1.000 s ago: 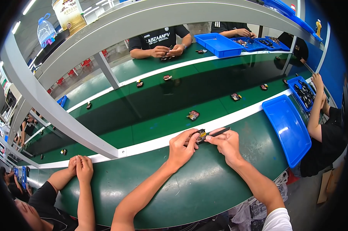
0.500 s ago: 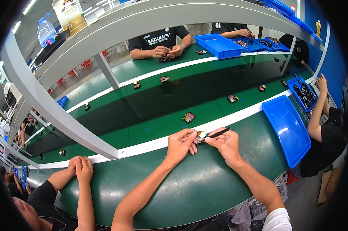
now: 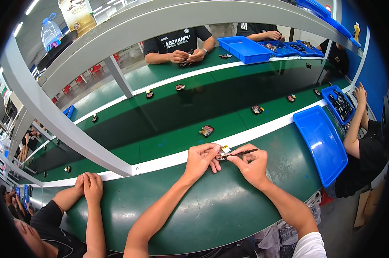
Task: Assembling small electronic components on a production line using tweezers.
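Observation:
Between the thumb and fingers of my left hand [image 3: 203,162] is a small electronic assembly [image 3: 223,153], dark and reddish with a yellow-and-white tab sticking up. My fingers cover much of it. My right hand [image 3: 252,165] is closed round a slim black tool [image 3: 245,152] that looks like tweezers; its tip meets the assembly, though the exact contact point is too small to make out. Both hands are above the near green worktop [image 3: 168,206], by its white edge strip. Just beyond them, a similar assembly [image 3: 206,130] lies on the green conveyor belt [image 3: 229,116].
More assemblies, such as one by the right [image 3: 257,109], are spread along the belt. An empty blue tray [image 3: 320,144] stands to my right, beside a blue bin of black parts [image 3: 338,104]. A grey frame post [image 3: 74,124] rises at left. Co-workers sit left, right and opposite.
The assemblies on the belt have shifted slightly left. In my right hand the black tool has turned and now looks thinner and flatter. My left hand has barely moved.

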`<state>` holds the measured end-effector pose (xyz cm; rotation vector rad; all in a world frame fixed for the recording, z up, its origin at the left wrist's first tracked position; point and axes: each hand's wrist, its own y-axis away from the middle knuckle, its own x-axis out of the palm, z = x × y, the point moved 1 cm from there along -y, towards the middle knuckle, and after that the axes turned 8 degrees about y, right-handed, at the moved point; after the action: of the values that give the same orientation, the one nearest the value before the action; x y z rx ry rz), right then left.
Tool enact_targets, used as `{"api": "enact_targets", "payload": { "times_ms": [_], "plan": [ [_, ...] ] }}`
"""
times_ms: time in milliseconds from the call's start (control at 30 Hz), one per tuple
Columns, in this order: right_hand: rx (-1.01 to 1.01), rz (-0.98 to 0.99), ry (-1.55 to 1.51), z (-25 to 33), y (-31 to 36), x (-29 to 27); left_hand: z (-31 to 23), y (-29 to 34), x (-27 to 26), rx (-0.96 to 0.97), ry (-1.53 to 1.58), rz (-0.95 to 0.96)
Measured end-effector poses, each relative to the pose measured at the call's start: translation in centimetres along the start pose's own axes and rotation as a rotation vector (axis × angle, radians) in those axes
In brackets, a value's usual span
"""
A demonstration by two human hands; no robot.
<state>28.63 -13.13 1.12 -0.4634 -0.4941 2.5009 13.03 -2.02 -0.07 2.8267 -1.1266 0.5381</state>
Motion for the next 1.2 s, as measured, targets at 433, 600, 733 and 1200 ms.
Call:
{"api": "enact_targets", "payload": {
  "times_ms": [433, 600, 733, 1200],
  "plan": [
    [-0.053, -0.011, 0.064, -0.32, 0.02, -0.04, 0.33, -0.02, -0.36, -0.001, 0.020, -0.006],
    [0.000, 0.003, 0.042, -0.15, 0.06, -0.09, 0.32, 0.16, -0.03, 0.009, -0.008, -0.033],
    [-0.016, 0.003, 0.043, -0.04, 0.11, -0.05, 0.30, 0.22, -0.09, 0.004, -0.047, -0.041],
    [-0.205, -0.042, 0.157, 0.27, 0.33, -0.15, 0.03, 0.24, -0.10, 0.088, 0.042, 0.006]
  ]
}}
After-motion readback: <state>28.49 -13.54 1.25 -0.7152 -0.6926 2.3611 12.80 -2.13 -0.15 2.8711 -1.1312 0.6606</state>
